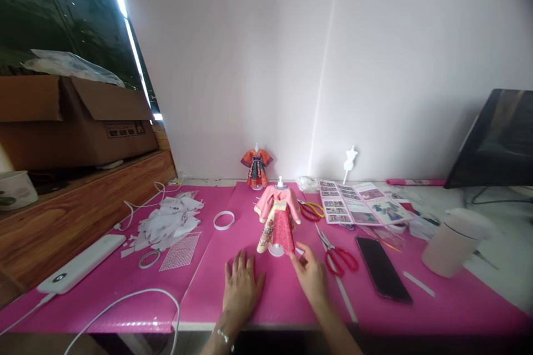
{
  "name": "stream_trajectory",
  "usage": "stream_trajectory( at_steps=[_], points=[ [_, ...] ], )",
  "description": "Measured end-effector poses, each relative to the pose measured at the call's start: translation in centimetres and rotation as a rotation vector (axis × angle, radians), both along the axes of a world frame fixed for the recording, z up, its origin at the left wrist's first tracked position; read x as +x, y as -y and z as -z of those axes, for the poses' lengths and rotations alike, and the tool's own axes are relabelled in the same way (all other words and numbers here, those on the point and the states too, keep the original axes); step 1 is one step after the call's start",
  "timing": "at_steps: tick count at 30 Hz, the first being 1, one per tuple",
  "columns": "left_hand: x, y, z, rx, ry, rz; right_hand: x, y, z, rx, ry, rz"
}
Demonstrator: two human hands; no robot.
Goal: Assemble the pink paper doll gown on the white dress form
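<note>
Head view: pink-dressed doll (277, 221) upright, just beyond hands; right hand (310, 273) nearer, fingertips at skirt hem, holding nothing; left hand (241, 283) flat on mat (216, 288), empty.

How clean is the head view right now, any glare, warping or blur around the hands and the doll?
Head view: bright strip-light glare streaks the dark window upper left; wide-angle warping bends the monitor and frame edges; the pink-dressed doll is soft but readable; left hand and right hand are evenly lit, with little shadow on the pink mat.

Both arms are bare, with no sleeves. The left hand (241, 288) has a thin shiny bracelet (224, 336) at the wrist.
</note>
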State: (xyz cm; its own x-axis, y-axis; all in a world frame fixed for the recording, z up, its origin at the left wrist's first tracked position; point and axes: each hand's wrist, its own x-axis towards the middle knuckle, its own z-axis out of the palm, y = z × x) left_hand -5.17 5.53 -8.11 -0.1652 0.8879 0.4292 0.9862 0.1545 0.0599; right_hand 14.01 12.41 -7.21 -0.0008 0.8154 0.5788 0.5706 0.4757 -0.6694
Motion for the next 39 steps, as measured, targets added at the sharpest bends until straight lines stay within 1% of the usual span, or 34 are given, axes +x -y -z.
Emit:
stream_trajectory(
  at_steps=[2, 4, 6, 7, 9, 12, 14, 15, 17, 18, 20, 23, 26, 28, 31, 34, 36, 39],
  points=[
    [0.3, 0.2, -0.9, -0.034, 0.025, -0.004, 0.2, 0.2, -0.5, 0.056, -0.134, -0.022],
    [0.5, 0.4, -1.5, -0.055, 0.041, -0.006, 0.5, 0.4, -1.3, 0.090, -0.204, -0.040],
    [0.5, 0.5, -1.7, -0.057, 0.051, -0.007, 1.0, 0.5, -3.0, 0.107, -0.221, -0.053],
    [0.4, 0.5, -1.6, -0.054, 0.053, -0.005, 1.4, 0.4, -4.2, 0.119, -0.229, -0.064],
    [0.1, 0.4, -1.2, -0.040, 0.052, 0.003, 2.0, -0.2, -7.4, 0.160, -0.246, -0.079],
    [-0.5, 0.3, -0.1, -0.018, 0.036, 0.014, 2.3, -2.1, -13.9, 0.273, -0.225, -0.127],
    [-0.9, 0.2, 0.7, 0.004, 0.020, 0.006, 1.6, -3.8, -18.1, 0.250, -0.093, -0.157],
    [-1.1, 0.2, 1.1, 0.011, 0.007, 0.013, 0.9, -4.8, -19.9, 0.233, 0.001, -0.165],
    [-1.5, 0.1, 1.8, 0.021, -0.016, 0.022, -0.7, -6.5, -22.7, 0.228, 0.183, -0.105],
    [-1.8, 0.1, 2.2, 0.025, -0.018, 0.015, -1.6, -7.3, -23.6, 0.232, 0.268, -0.062],
    [-2.4, -0.1, 3.0, 0.027, -0.023, 0.002, -3.1, -8.3, -24.7, 0.227, 0.407, -0.013],
    [-3.3, -0.3, 4.2, 0.028, -0.039, 0.031, -4.4, -8.9, -25.0, 0.216, 0.504, -0.012],
    [-3.8, -0.3, 5.2, 0.054, -0.057, 0.061, -4.6, -9.1, -25.3, 0.222, 0.473, -0.056],
    [-3.9, -0.3, 5.6, 0.073, -0.063, 0.074, -4.5, -9.4, -25.8, 0.199, 0.409, -0.107],
    [-3.7, -0.1, 5.6, 0.084, -0.065, 0.085, -4.1, -10.1, -27.0, 0.145, 0.334, -0.201],
    [-3.4, 0.1, 5.2, 0.089, -0.063, 0.093, -3.7, -11.0, -27.8, 0.151, 0.321, -0.291],
    [-3.1, 0.2, 4.8, 0.098, -0.059, 0.096, -3.5, -11.6, -27.9, 0.168, 0.324, -0.329],
    [-2.4, 0.3, 4.2, 0.117, -0.054, 0.077, -3.6, -12.2, -27.5, 0.164, 0.338, -0.360]
  ],
)
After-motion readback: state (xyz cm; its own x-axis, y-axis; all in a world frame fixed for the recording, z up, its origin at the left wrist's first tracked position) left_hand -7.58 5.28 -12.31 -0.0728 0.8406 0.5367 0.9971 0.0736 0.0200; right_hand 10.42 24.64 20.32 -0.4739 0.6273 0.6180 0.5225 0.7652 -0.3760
